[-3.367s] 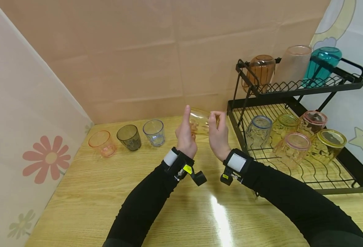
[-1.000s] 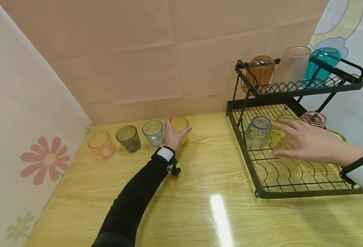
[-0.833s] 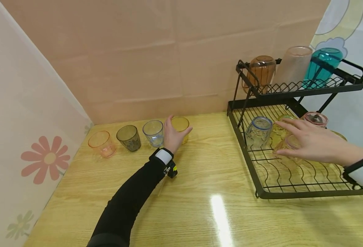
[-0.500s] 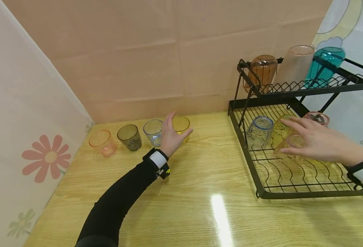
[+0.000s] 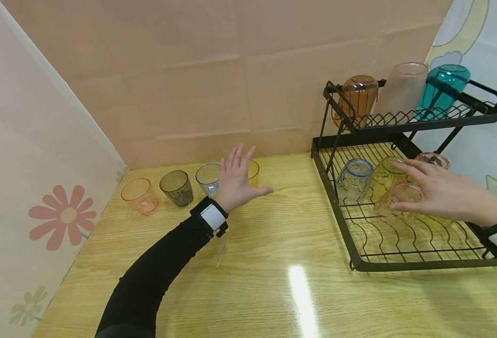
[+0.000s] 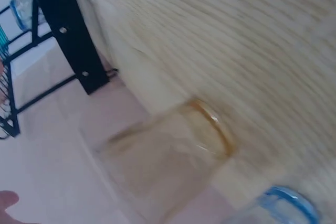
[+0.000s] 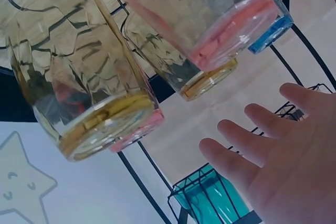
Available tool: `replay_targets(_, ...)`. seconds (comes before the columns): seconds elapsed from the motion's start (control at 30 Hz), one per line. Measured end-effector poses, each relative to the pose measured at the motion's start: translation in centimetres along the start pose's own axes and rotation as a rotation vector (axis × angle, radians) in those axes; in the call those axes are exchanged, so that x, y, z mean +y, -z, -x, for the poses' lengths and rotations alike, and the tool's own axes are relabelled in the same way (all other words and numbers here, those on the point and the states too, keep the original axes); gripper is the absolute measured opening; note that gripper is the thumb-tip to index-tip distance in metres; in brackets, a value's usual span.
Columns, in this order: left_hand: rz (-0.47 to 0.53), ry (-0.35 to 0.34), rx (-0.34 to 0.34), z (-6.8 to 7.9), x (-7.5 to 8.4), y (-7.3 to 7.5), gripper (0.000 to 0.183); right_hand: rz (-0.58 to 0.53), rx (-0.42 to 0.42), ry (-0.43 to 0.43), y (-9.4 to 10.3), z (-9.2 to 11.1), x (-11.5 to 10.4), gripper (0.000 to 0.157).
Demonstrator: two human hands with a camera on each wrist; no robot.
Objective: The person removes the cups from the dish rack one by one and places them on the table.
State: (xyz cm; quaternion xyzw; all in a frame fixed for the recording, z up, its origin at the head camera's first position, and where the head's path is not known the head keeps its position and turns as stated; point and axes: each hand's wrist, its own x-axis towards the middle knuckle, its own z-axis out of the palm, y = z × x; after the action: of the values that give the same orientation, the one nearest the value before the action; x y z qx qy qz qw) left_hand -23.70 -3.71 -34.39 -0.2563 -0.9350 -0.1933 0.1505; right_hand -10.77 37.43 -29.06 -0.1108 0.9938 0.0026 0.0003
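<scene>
My left hand, fingers spread, is just in front of a yellow glass that stands upright on the table; in the left wrist view this glass has nothing around it. Left of it stand a blue-rimmed glass, a smoky brown glass and an orange-pink glass. Over the dish rack's lower tier my right hand has its fingers extended by an upside-down pink glass. The right wrist view shows my right hand apart from the glasses, holding nothing.
The black two-tier rack stands on the right. Below are upside-down blue, yellow and pink-red glasses. Above are brown, frosted pink and teal tumblers. A peach backdrop rises behind the table.
Both hands held the yellow glass tilted earlier; it now stands at the row's right end. My left hand has drawn off it and spread its fingers. My right hand has moved over the rack.
</scene>
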Motion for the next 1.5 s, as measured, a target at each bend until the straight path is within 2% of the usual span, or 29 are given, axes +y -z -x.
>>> replay_targets(0.23,-0.037,-0.078,-0.093,0.3,2.2,0.5,0.116,-0.013,-0.003,-0.003,-0.8,-0.1,-0.1,0.102)
replay_targets(0.47,-0.013,-0.144,-0.109,0.4,4.2,0.6,0.116,-0.039,-0.006,0.002,-1.9,-0.5,0.0,0.098)
replay_targets(0.63,0.019,-0.173,-0.129,0.4,5.4,0.7,0.115,-0.048,0.041,-0.02,-2.3,-0.5,0.0,0.092)
replay_targets(0.77,0.012,-0.176,-0.144,0.5,6.0,0.4,0.115,-0.058,0.059,-0.019,-3.0,-0.7,0.2,0.088)
replay_targets(0.93,-0.022,-0.195,-0.172,0.8,6.7,0.0,0.115,-0.069,0.028,0.006,-4.1,-1.2,0.4,0.081)
replay_targets(1.07,-0.023,-0.231,-0.188,1.0,7.5,-0.4,0.115,-0.058,0.052,0.03,-4.6,-1.6,0.4,0.065)
replay_targets(1.2,-0.01,-0.256,-0.211,1.2,8.3,-0.9,0.114,-0.03,0.12,0.044,-4.8,-1.7,0.2,0.049)
replay_targets(1.33,-0.006,-0.277,-0.239,1.4,9.2,-1.4,0.115,-0.012,0.152,0.056,-4.8,-1.6,0.0,0.047)
replay_targets(1.5,-0.023,-0.312,-0.262,1.7,10.3,-1.8,0.116,-0.003,0.142,0.048,-4.4,-1.4,-0.2,0.046)
